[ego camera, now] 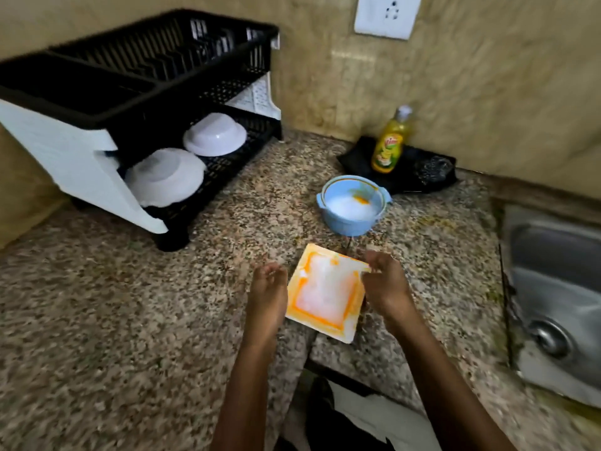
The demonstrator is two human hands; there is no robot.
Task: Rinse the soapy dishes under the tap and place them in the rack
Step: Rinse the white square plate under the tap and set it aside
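A square orange-and-white plate covered in foam lies flat on the granite counter, near its front edge. My left hand hovers at the plate's left edge, fingers apart and empty. My right hand is at the plate's right rim, with its fingers at or over the top right corner; whether it grips is unclear. Behind the plate stands a light blue bowl with foam and an orange sponge inside. A black two-tier dish rack stands at the back left, with two white bowls upside down on its lower tier.
A steel sink with its drain lies at the right edge; no tap is visible. A yellow dish-soap bottle stands on a black tray by the back wall. A wall socket sits above.
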